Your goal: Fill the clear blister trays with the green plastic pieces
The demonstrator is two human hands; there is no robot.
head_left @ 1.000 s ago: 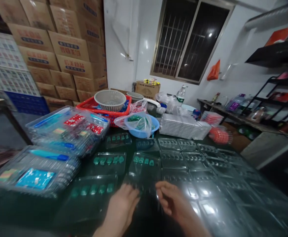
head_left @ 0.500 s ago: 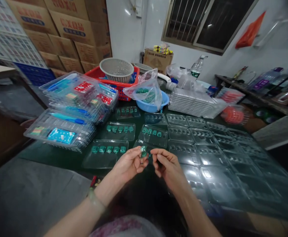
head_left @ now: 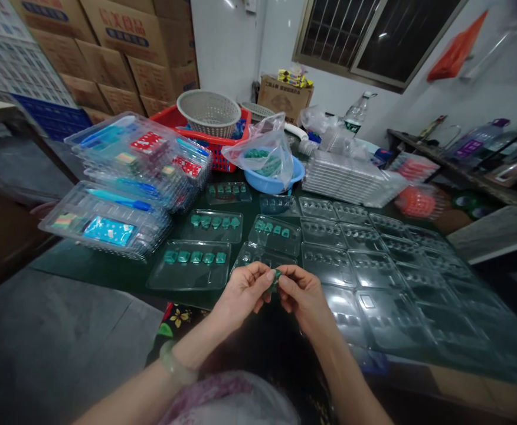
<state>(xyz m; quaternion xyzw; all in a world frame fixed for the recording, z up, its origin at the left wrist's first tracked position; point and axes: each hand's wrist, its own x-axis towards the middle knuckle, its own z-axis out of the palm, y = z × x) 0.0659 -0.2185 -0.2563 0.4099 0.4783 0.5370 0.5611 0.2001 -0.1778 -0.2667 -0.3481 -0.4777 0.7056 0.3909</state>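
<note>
My left hand (head_left: 244, 290) and my right hand (head_left: 305, 293) meet at the near edge of the dark table (head_left: 90, 271), both pinched on a small green piece (head_left: 275, 279) held between their fingertips. Just beyond them lies a clear blister tray (head_left: 258, 257) with bare pockets. To its left, a clear tray (head_left: 190, 265) holds a row of several green pieces. Two more part-filled trays (head_left: 276, 231) lie further back. A grid of unfilled clear trays (head_left: 373, 260) spreads to the right.
Stacks of packed blister packs (head_left: 121, 177) stand at the left. A blue bowl with a plastic bag of green pieces (head_left: 267, 162), a red basket (head_left: 205, 133), a stack of clear trays (head_left: 347, 180) and a water bottle (head_left: 356, 115) sit at the back. Cardboard boxes (head_left: 121, 53) line the wall.
The camera tipped downward. My hands rose from the table, came together and now pinch a green piece slightly lower and nearer than half a second ago.
</note>
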